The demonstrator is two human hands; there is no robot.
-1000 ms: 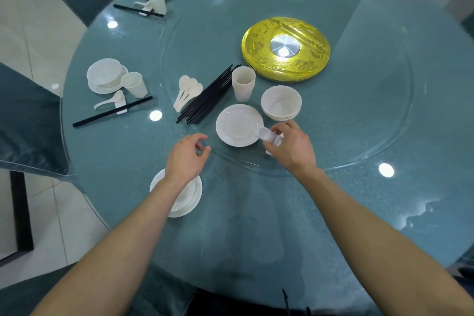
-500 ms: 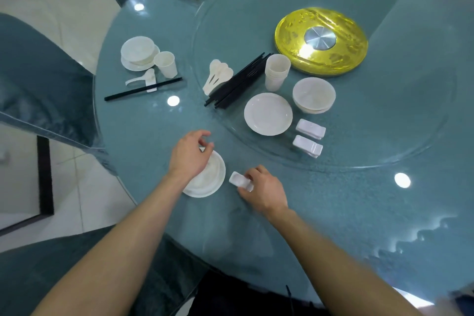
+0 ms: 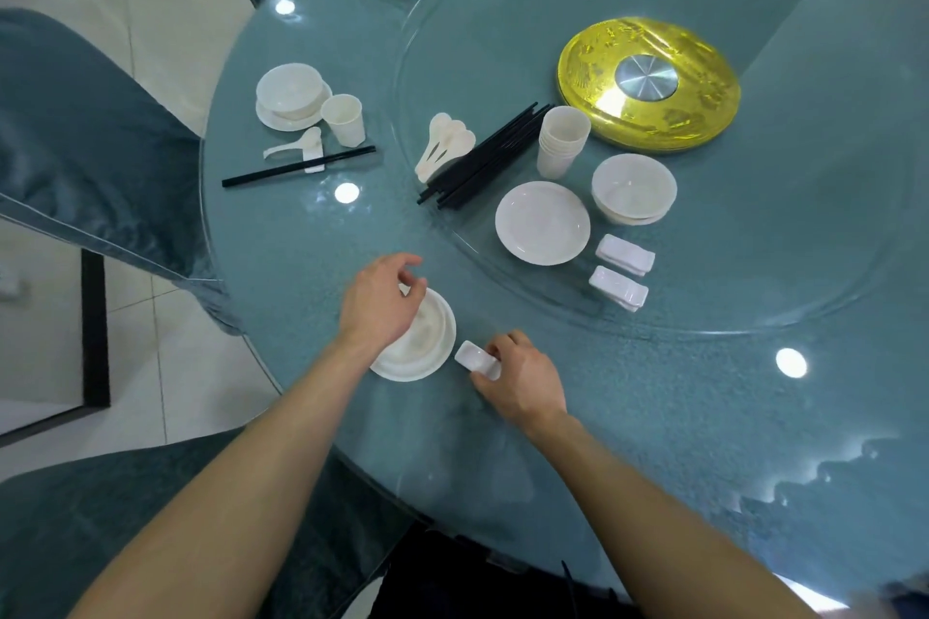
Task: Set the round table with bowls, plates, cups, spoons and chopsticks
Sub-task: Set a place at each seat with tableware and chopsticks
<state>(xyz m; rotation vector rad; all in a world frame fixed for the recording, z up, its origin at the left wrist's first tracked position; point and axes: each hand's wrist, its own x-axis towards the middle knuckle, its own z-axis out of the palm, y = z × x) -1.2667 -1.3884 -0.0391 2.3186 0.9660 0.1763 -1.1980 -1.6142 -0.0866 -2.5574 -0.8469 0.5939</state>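
Right hand [image 3: 523,382], lower centre: fingers [image 3: 495,348] curled, pinching white chopstick rest [image 3: 475,357] on the tabletop [image 3: 653,417]. Rest's long axis runs upper left to lower right, just right of the plate [image 3: 432,364]. Left hand [image 3: 379,307] over the bowl [image 3: 427,327], loosely curled; contact unclear. Beyond: stacked plates [image 3: 542,222], chopsticks [image 3: 482,156].

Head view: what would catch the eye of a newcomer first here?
The shiny gold disc in the middle of the blue-green round table stands out most. At the near edge, the right hand holds a small white rest beside a bowl on a plate, under the left hand.
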